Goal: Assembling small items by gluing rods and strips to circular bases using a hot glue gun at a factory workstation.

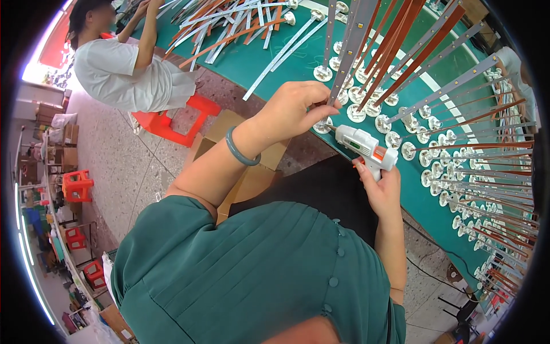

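My left hand, a bangle on its wrist, pinches the lower end of an upright grey LED strip. Just below those fingers, at the table edge, is a round white base; the joint between strip and base is partly hidden by my fingers. A white hot glue gun with orange parts is gripped in my right hand. Its nozzle points left, at the foot of the strip, close to the white base. I cannot tell whether the tip touches it.
The green table carries many standing strips on white bases to the right. Loose strips lie piled at the far left. A co-worker sits by a red stool. A cardboard box stands below; a cable hangs right.
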`<state>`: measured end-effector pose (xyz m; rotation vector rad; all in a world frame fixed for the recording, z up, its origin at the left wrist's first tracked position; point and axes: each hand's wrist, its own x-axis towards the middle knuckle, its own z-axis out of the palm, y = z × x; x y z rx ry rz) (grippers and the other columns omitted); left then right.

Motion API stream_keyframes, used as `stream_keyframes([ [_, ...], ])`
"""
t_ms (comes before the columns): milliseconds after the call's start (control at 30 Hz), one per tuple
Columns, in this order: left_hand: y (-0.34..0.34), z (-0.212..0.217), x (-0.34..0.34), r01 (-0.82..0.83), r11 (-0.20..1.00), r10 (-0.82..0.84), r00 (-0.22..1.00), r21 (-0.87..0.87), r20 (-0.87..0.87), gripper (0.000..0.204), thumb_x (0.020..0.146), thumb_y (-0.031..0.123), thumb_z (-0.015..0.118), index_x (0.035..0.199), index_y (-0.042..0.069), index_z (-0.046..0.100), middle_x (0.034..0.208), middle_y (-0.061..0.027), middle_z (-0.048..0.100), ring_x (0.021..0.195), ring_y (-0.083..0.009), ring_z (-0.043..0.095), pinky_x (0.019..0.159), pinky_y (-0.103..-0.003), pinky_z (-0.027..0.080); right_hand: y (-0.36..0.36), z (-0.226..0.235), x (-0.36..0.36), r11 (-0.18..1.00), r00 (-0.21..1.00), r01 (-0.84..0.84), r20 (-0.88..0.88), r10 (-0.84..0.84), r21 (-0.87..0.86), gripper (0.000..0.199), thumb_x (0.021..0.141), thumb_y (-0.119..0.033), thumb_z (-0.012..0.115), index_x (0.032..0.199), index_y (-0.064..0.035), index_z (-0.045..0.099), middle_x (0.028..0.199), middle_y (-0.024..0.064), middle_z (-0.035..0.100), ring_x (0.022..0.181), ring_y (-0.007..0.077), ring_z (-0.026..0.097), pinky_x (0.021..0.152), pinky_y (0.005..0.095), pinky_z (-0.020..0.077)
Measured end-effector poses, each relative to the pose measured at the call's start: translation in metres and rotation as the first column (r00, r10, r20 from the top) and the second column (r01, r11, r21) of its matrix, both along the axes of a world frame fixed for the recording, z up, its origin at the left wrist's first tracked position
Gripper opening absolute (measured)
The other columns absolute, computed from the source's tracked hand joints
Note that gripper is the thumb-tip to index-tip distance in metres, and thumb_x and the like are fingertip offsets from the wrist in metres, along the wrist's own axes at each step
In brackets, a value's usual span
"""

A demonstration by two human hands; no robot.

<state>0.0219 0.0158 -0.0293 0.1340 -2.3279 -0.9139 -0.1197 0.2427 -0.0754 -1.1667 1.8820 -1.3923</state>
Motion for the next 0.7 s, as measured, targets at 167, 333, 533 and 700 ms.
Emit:
stream_keyframes([
  [167,0.0014,-0.0004,0.001,0.004,1.0,-0.004,1.0,0.026,0.014,0.009,0.082,0.008,0.072,0.089,0.003,0.071,0.082,-0.0093,0.069,0.069,-0.0218,0.066,0.061,-0.029,0.05,-0.0054,0.0035,0.0025,1.0,1.0,-0.007,-0.021,0.007,0.0,0.036,0.089,-0.008,0.066,0.12,0.0047,0.055,0.09,0.0071,0.069,0.074,0.0095,0.06,0.064,0.0243,0.0482],
  [333,0.0022,0.0,0.0015,-0.008,0.999,0.008,1.0,0.031,0.022,0.008,0.082,0.008,0.072,0.089,0.003,0.071,0.082,-0.0092,0.069,0.07,-0.0221,0.066,0.061,-0.029,0.051,-0.0065,0.0022,0.003,1.0,0.998,0.007,-0.07,-0.006,0.019,0.028,0.089,-0.008,0.066,0.113,0.0042,0.058,0.086,0.007,0.067,0.074,0.0105,0.061,0.064,0.0253,0.0481],
  [533,0.0018,-0.0008,0.0011,-0.019,1.0,0.018,1.0,0.015,0.023,0.008,0.082,0.008,0.072,0.088,0.003,0.071,0.083,-0.0091,0.069,0.071,-0.0223,0.067,0.062,-0.029,0.051,-0.0076,-0.0029,0.0039,0.998,0.994,0.052,-0.096,-0.05,0.018,0.022,0.089,-0.01,0.066,0.105,0.0035,0.06,0.081,0.0053,0.065,0.072,0.0101,0.059,0.062,0.025,0.0468],
  [700,0.0025,-0.0002,-0.0029,-0.015,1.0,0.015,1.0,-0.007,0.024,0.008,0.082,0.008,0.072,0.088,0.003,0.071,0.083,-0.0089,0.069,0.071,-0.022,0.066,0.062,-0.029,0.051,-0.0082,-0.0023,-0.0004,0.999,0.997,0.049,-0.064,-0.049,0.006,0.022,0.09,-0.012,0.067,0.104,0.0027,0.061,0.079,0.0043,0.064,0.067,0.0083,0.057,0.057,0.0236,0.0447],
])
